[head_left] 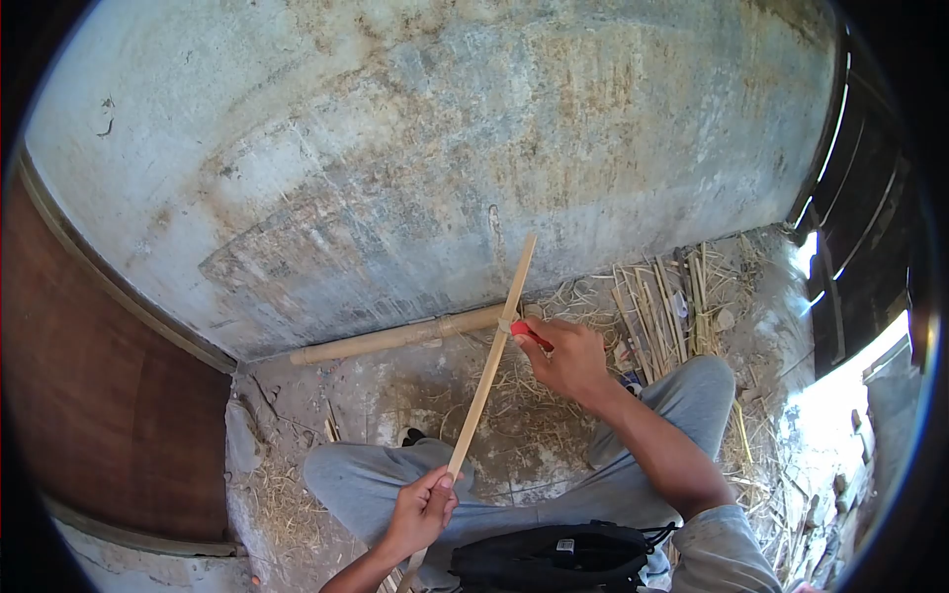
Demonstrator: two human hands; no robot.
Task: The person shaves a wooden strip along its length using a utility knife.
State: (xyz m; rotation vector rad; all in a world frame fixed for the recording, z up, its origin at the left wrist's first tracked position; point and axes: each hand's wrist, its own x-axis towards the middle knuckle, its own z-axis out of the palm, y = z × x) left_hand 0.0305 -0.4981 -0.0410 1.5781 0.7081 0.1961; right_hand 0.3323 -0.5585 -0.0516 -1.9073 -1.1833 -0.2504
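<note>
Left hand (420,514) pinches the strip's (483,383) near part; right hand (575,364), closed on a red tool (520,328) against it, best keeps a shallow angle.

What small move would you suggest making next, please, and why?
Perhaps slide the red tool along the pale strip, away from the left hand: the right hand holds it at the strip, whose far end extends free beyond.

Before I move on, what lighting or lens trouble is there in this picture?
Head view: wide-angle distortion bows the wall; black vignetting rings the frame; glare burns out patches at far right, with a bluish fringe at the rim; the black bag loses detail; left hand, right hand and pale strip read clearly; the red tool is too small for detail.
</note>
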